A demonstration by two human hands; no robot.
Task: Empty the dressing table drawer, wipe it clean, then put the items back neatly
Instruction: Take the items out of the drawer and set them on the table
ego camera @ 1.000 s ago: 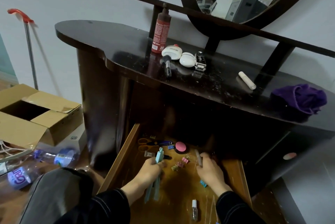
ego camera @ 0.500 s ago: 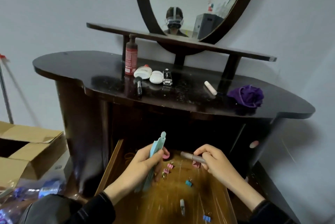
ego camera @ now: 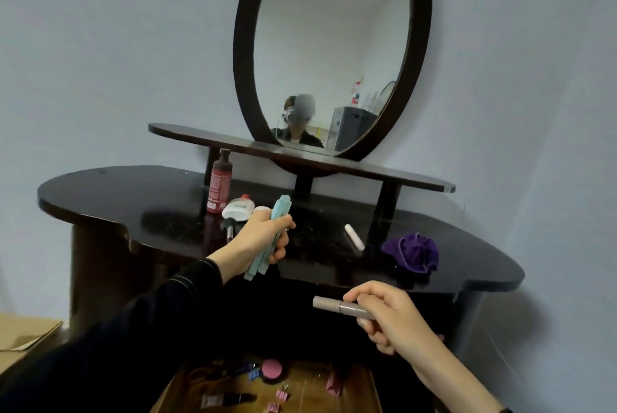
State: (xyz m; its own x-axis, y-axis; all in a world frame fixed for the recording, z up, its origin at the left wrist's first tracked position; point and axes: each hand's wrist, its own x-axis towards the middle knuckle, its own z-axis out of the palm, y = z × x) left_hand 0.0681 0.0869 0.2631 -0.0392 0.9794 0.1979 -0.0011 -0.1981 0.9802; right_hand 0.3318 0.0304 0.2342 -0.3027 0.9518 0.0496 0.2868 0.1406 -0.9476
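Observation:
My left hand [ego camera: 258,239] grips two long light-blue items [ego camera: 272,234] and is raised over the dark dressing table top [ego camera: 133,202]. Lower down, my right hand [ego camera: 389,315] pinches a slim pinkish-grey cosmetic tube [ego camera: 337,305] in front of the table's edge. The wooden drawer [ego camera: 370,389] stands open at the bottom of the view. It holds a round pink compact [ego camera: 271,368], a dark lipstick [ego camera: 228,399], several small binder clips [ego camera: 282,395] and other small bits.
On the table top stand a red bottle [ego camera: 218,184], a white tube with a red cap [ego camera: 238,209], a white stick [ego camera: 354,236] and a crumpled purple cloth [ego camera: 412,251]. An oval mirror [ego camera: 330,45] rises behind. A cardboard box [ego camera: 23,334] lies at the lower left.
Both hands rose out of the drawer with their items. The left hand moved up over the table top, the right one stays lower. The view tilted upward.

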